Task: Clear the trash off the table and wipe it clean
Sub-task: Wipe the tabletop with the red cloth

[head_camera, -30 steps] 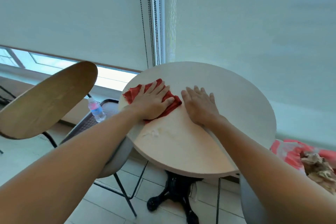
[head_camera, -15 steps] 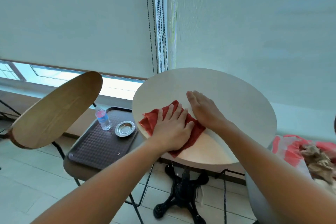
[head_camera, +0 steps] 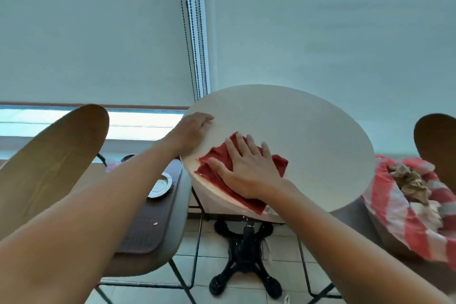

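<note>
Flat on red cloth [head_camera: 278, 164]: right hand [head_camera: 246, 170]

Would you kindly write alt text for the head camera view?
The right hand presses a red cloth flat on the round pale tabletop, while the left hand rests open at its left edge. A chair beside it holds a dark tray with a small metal dish.

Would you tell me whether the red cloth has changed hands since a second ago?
Yes. The right hand now presses the red cloth, nearer the round table's near edge; the left hand rests at its left rim.
</note>
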